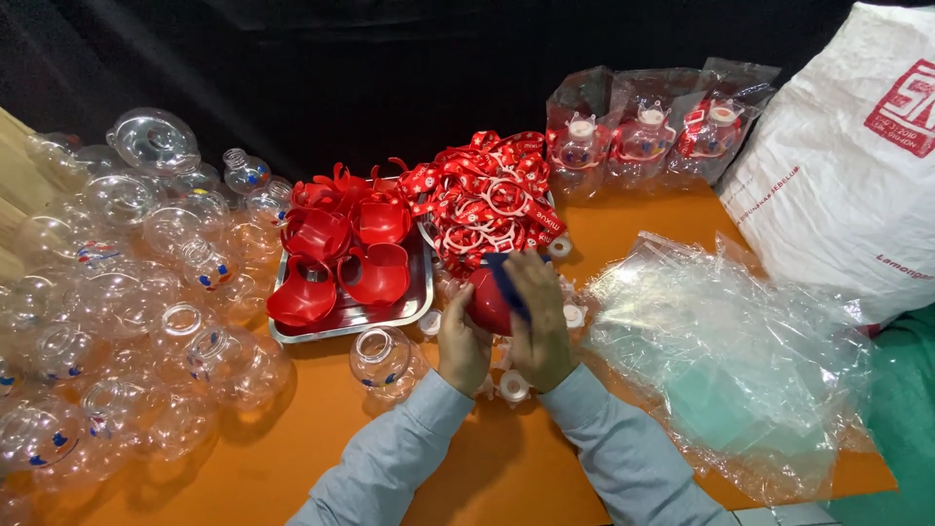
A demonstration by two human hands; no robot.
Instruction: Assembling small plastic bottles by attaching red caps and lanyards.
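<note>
My left hand (462,348) grips a red plastic piece (490,302) from below, at the middle of the orange table (321,429). My right hand (542,326) presses a dark blue piece (508,282) against that red piece from above. Small white caps (513,387) lie on the table around my hands. A single clear round bottle (385,360) stands just left of my left hand. Behind my hands sits a heap of red printed straps with white rings (487,195).
A metal tray (414,310) of red plastic pieces (341,248) sits at centre left. Several clear round bottles (127,292) crowd the left side. Clear plastic bags (721,351) lie at right, bagged bottles (643,131) at the back, a big white sack (847,166) far right.
</note>
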